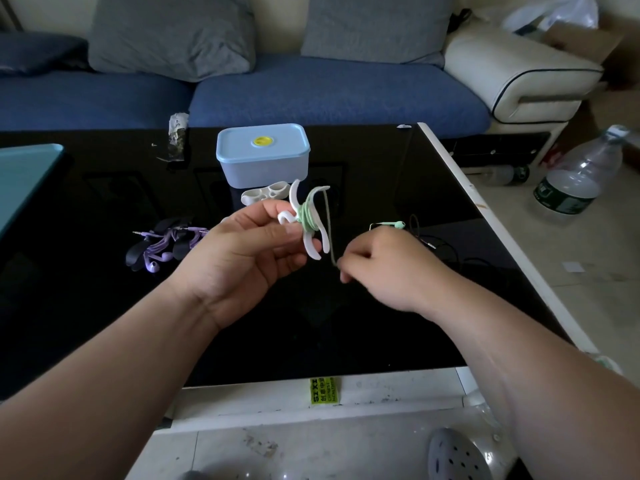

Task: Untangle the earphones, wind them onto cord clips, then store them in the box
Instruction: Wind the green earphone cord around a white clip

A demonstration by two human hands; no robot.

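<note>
One "CHINESE" label (324, 391), green earphones (306, 216), cord clip (312, 248)

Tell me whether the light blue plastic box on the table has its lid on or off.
On: the light blue lid, with its yellow disc, sits flush on the rectangular plastic box.

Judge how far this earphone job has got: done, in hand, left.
Done: the purple earphones look wound on a dark clip. In hand: the left hand holds a white clip with green cord partly wound; the right hand pinches the loose length. Left: black earphones lie loose, a spare white clip waits, and the box has its lid on.
</note>
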